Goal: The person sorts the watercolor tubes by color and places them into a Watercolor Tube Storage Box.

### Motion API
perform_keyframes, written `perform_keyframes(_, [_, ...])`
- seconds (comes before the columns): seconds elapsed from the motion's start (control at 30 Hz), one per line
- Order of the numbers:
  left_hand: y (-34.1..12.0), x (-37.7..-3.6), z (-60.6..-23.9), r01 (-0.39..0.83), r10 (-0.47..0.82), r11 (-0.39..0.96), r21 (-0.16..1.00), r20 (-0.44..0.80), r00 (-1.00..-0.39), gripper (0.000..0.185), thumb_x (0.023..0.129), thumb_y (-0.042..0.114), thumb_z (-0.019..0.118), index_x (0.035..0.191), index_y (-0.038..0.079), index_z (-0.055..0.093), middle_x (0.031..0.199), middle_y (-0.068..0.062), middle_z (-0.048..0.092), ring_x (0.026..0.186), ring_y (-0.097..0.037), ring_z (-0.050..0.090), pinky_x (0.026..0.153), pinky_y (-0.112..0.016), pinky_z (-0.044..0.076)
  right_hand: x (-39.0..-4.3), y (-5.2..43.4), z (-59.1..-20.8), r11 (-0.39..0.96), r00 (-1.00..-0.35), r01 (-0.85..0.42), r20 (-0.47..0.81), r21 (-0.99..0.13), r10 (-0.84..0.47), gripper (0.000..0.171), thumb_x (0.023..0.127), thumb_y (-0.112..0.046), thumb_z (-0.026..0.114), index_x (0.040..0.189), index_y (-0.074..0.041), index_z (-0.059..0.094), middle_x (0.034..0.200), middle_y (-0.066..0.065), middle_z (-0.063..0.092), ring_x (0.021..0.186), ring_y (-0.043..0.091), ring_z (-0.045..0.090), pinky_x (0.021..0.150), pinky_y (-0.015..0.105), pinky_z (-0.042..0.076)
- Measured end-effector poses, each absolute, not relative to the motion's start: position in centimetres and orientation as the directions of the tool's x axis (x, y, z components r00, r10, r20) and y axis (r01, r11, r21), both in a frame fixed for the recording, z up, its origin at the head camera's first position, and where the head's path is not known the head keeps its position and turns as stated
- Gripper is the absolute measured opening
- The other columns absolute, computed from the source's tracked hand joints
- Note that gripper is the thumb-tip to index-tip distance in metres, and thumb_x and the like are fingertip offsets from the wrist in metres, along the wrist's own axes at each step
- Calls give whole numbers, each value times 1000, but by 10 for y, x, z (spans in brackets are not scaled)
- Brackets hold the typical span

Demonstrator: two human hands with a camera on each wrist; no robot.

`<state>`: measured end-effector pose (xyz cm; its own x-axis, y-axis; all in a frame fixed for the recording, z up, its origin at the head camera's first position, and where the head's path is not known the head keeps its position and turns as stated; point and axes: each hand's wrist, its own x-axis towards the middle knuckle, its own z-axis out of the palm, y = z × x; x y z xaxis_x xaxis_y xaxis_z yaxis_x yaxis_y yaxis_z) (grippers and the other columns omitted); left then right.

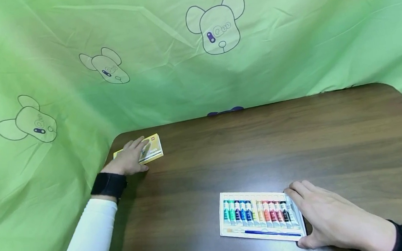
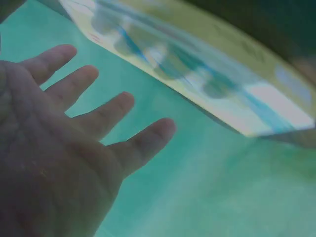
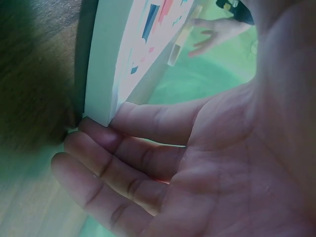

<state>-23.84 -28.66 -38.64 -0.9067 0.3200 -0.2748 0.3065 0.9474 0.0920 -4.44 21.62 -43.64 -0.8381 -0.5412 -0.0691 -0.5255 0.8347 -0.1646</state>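
At the table's near edge: we have our right hand [image 1: 328,219] laid flat against the right side of the paint set tray [image 1: 261,234], fingers straight along its edge, thumb at its near corner; it presses and does not grip.
Paint set tray: it lies at about 5 o'clock on the table, a white tray with a row of coloured paint tubes [image 1: 257,214] and a blue-handled brush [image 1: 269,232] in the front slot. In the right wrist view the tray's white corner [image 3: 101,94] touches our fingers [image 3: 123,143].
Left hand: our left hand [image 1: 131,158] is far away at about 10 o'clock, lying flat on a small yellow box [image 1: 152,148] near the table's far left corner. The fingers are spread and straight in the left wrist view [image 2: 74,128]; we cannot tell if the palm presses down.
Hands together or apart: well apart, each one on its own thing, neither one closed around anything.
Step in hand: we judge that both things are only being touched or steadied, not lifted.
Next move: to lift or slide the tray we would need the thumb and fingers on opposite edges, and to keep it level so the tubes stay in place.
Surface: a dark brown wooden table [image 1: 293,142] with rounded corners.
Room: a green cloth with bear drawings [image 1: 216,23] hangs behind and at the left side.
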Motion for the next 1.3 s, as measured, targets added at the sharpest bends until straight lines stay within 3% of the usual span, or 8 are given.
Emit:
perform_keyframes(0.23, [-311,-262,-380,177,220,974,141,-401,-889,110,75,4,84,165,-2,21,169,-35,15,149,-69,17,118,-77,25,-44,216,-438,808,-824,-565,53,-169,-565,97,53,-68,92,127,-12,62,120,-5,59,105,15,55,89,43,55])
perform_keyframes(0.33, [-317,-265,-383,158,210,975,156,-419,-883,111,76,7,85,165,-2,20,169,-35,18,151,-64,19,119,-75,26,-43,216,-439,802,-818,-576,106,-161,-566,95,50,-67,92,123,-14,63,116,-8,58,102,12,53,87,41,54])
perform_keyframes(0.53, [-318,-263,-386,152,200,978,143,-440,-875,112,78,13,85,166,-2,18,167,-35,21,150,-62,22,115,-74,33,-39,211,-442,829,-846,-533,91,-172,-525,93,50,-71,90,119,-14,63,111,-7,58,97,13,52,84,41,53])
perform_keyframes(0.67, [-306,-262,-387,212,241,971,114,-425,-872,111,73,14,87,163,-4,25,164,-33,28,148,-59,29,112,-69,39,-39,210,-441,845,-860,-509,69,-165,-505,96,49,-73,90,118,-13,62,109,-6,57,96,16,53,84,42,53])
perform_keyframes(0.9, [-268,-254,-385,384,375,921,64,-412,-830,104,61,9,93,150,-2,43,146,-22,49,130,-45,50,108,-57,46,-37,208,-444,840,-851,-525,112,-139,-514,95,52,-78,87,114,-10,63,102,-6,54,91,16,50,80,39,52])
perform_keyframes(1.1, [-235,-240,-382,470,432,882,24,-438,-788,101,61,4,93,150,8,45,143,-12,51,128,-38,52,107,-51,49,-36,206,-445,851,-859,-512,96,-114,-504,99,55,-81,83,116,-6,65,104,-3,57,95,17,52,83,40,54])
perform_keyframes(1.3, [-207,-227,-382,543,484,840,8,-462,-743,103,61,2,94,151,10,44,142,-7,51,125,-33,53,108,-51,49,-36,203,-444,867,-873,-487,45,-101,-485,105,60,-87,77,121,-2,66,110,1,61,98,18,53,82,40,55])
